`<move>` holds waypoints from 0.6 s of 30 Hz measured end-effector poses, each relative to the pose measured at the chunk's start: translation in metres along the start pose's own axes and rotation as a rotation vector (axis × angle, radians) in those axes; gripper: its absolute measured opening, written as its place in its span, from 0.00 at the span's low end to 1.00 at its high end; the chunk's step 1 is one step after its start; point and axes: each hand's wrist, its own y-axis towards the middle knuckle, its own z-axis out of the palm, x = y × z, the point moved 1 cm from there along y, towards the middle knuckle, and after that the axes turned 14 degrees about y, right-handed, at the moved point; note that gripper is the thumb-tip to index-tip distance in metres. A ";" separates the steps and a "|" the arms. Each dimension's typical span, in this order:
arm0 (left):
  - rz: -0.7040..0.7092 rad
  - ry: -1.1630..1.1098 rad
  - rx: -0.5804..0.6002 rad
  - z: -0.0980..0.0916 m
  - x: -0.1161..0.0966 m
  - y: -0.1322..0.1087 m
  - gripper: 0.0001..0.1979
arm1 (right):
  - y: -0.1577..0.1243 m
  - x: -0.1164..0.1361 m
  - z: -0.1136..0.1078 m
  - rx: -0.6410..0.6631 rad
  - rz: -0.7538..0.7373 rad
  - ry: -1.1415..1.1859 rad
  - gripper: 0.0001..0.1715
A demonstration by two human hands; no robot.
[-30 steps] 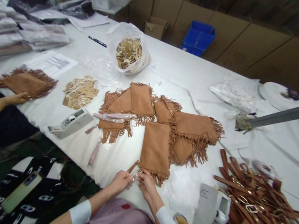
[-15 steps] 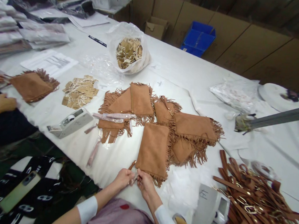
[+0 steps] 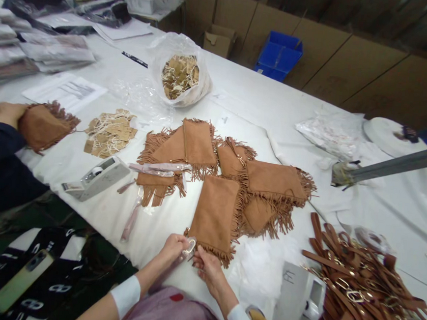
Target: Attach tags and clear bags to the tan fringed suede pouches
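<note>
A: Start at the left. Whose hand is that?

B: A co-worker's hand, in a dark sleeve, resting on a fringed pouch of their own. Below it a phone lies on black cloth with white lettering, too cut off to read.

A: Any writing on the bench?

B: A printed sheet, too small to read. Then loose paper tags and a grey tape dispenser, with no brand showing.

A: And the wearer's hands?

B: At the near edge. The left hand has its fingertips closed on an oval metal ring. The right hand is just beside it, pinched shut at the near fringed edge of the fringed suede pouch.

A: How does that pouch lie?

B: Flat, directly beyond both hands, its long axis running away from the wearer and leaning slightly right. The ring sits at its near left corner, touching it, so the left hand is the nearer to the ring and the right to the fringe.

A: Further right?

B: A second tape dispenser with a handwritten mark I can't make out, then a heap of brown straps with gold buckles
</note>
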 end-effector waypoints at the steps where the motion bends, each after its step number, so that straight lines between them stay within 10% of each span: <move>1: 0.011 -0.004 0.012 0.001 0.000 -0.001 0.19 | 0.000 -0.002 0.003 0.051 0.025 0.010 0.21; 18: 0.057 0.171 0.200 -0.007 0.025 -0.035 0.26 | 0.033 0.001 0.028 -0.034 0.060 0.018 0.10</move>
